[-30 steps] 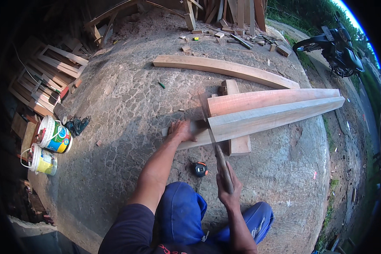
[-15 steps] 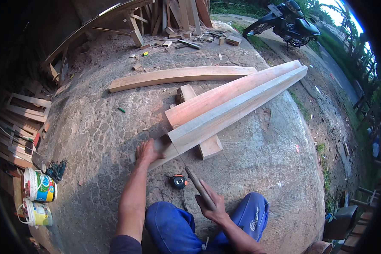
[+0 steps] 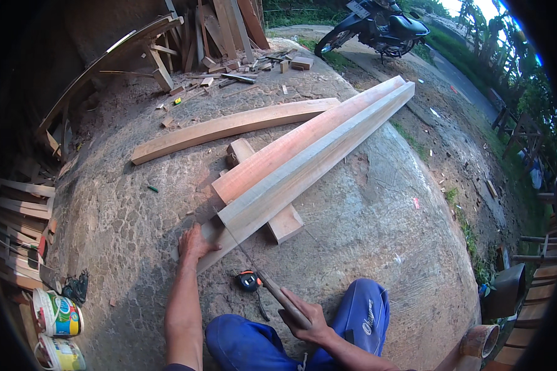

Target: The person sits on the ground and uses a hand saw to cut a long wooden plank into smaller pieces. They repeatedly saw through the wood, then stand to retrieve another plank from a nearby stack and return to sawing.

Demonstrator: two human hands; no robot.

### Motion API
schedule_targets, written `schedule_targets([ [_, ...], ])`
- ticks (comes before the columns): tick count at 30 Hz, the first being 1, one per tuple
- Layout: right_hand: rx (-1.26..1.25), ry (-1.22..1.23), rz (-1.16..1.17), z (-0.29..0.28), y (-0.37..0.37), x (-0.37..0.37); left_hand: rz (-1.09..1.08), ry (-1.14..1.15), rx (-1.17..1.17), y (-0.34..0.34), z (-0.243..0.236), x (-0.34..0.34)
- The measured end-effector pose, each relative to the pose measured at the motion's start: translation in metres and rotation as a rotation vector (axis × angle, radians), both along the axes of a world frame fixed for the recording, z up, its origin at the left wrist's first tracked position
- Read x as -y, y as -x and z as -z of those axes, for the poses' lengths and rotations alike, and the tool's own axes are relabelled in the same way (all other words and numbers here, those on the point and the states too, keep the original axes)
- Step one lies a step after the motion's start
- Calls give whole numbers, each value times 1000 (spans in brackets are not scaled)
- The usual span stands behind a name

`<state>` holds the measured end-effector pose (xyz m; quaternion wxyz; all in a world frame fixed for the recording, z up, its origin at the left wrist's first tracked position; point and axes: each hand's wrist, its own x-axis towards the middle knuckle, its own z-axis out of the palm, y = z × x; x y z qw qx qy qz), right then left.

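My right hand (image 3: 309, 321) is closed round the handle of a handsaw (image 3: 280, 298), between my knees. Its thin blade (image 3: 236, 243) slants up and away to the left and meets a long pale wooden beam (image 3: 315, 164) near its near end. My left hand (image 3: 195, 242) grips that near end, just left of the blade; the fingertips are partly hidden by the wood. A reddish beam (image 3: 303, 145) lies alongside on the far side. Both rest across a short wooden block (image 3: 286, 226). A black and orange tape measure (image 3: 249, 281) sits on the ground close to the saw.
Another beam (image 3: 229, 130) lies on the concrete beyond. Offcuts and leaning boards (image 3: 229, 31) fill the back. Two paint buckets (image 3: 57, 313) stand at the left beside wooden frames (image 3: 21, 213). A motorbike (image 3: 377, 31) is parked far off; a pipe (image 3: 479, 340) is at lower right.
The saw has drawn back slightly toward me, with more blade showing on my side of the beam. My left hand stays on the beam's end. The whole view has shifted.
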<state>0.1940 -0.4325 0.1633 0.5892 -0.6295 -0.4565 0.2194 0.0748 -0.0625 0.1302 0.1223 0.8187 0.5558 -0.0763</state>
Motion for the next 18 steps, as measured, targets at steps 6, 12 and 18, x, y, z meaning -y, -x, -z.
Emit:
schedule_targets([
  [6,45,15,4,36,-9,-186,-2,60,-1,2,-9,14],
  [12,193,248,11,-6,8,94,-32,200,47,7,-1,-26],
  [18,40,53,15,10,-17,-115,-8,-55,53,5,5,19],
])
